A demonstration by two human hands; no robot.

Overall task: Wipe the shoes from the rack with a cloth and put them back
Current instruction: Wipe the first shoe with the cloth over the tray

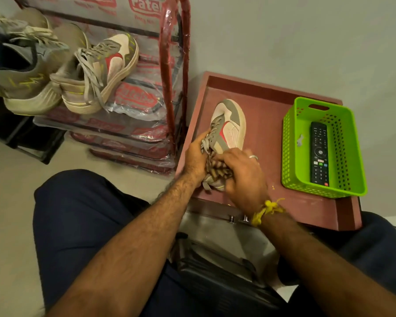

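— Count, largest first?
— One rack (172,65) holding three shoes; one maroon tray (268,104); one green basket (293,143) with one remote (319,154).
— Your grip?
— My left hand (196,156) grips one shoe (229,126) on the tray; my right hand (242,172) clutches one cloth (215,167) against it.

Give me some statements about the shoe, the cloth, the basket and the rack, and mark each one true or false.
1. The shoe being wiped lies on the red tray. True.
2. The right hand holds the cloth against the shoe. True.
3. The green basket holds a second shoe. False: it holds a remote.
4. The left hand rests on the basket. False: it grips the shoe near its laces.
5. Other shoes sit on the rack, left of the tray. True.
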